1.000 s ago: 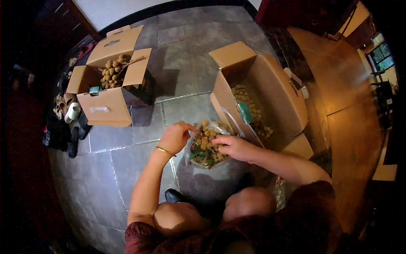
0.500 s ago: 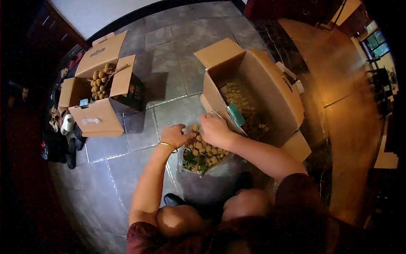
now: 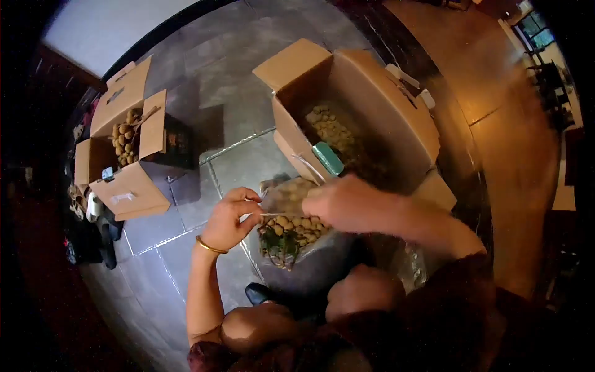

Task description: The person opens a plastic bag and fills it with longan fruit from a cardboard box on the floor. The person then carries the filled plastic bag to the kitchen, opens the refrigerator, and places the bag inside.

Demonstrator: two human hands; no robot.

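Observation:
A clear plastic bag [image 3: 291, 197] of round brown fruit [image 3: 304, 228] with green leaves [image 3: 280, 243] rests on the floor in front of my knees. My left hand [image 3: 232, 218] pinches the bag's edge at its left, with the thumb and fingers together. At the right side, my right hand [image 3: 338, 201] is closed on the same edge, blurred by motion. The edge is drawn taut between both hands, and the film covers the far part of the fruit.
A large open cardboard box [image 3: 288, 127] with more fruit and a green item [image 3: 328, 158] stands beyond my right hand. Another open box [image 3: 131, 189] with fruit stands at the left, near shoes [image 3: 94, 208]. Crumpled plastic [image 3: 415, 266] lies by my right knee.
Both hands have taken hold of the bag's edge and drawn it taut over the fruit. My right hand has moved off the far side toward the right. The view has shifted.

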